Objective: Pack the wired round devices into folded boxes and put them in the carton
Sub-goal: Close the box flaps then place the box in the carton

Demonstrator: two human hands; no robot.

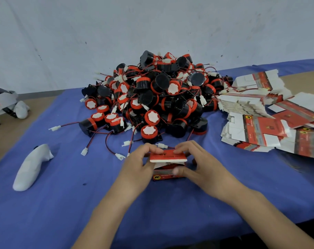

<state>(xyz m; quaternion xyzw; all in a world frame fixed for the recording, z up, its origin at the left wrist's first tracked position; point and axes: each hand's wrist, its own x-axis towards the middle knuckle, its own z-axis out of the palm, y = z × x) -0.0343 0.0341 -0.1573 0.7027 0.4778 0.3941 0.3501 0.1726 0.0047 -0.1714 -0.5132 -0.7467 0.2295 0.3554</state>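
Observation:
A small red folded box (pixel 168 174) stands on the blue cloth in front of me, its top flap (pixel 168 156) part way down. My left hand (pixel 138 165) grips the box's left side with fingers curled over the flap. My right hand (pixel 194 164) holds the right side, fingertips on the flap and thumb on the front face. What is inside the box is hidden. Behind it rises a big pile of black and red round devices (pixel 158 96) with red-black wires and white plugs. No carton is in view.
Stacks of flat red and white box blanks (pixel 260 123) lie at the right. A white handheld controller (pixel 31 168) lies on the blue cloth (pixel 81 203) at the left. A white headset (pixel 3 103) sits at the far left. A grey wall stands behind.

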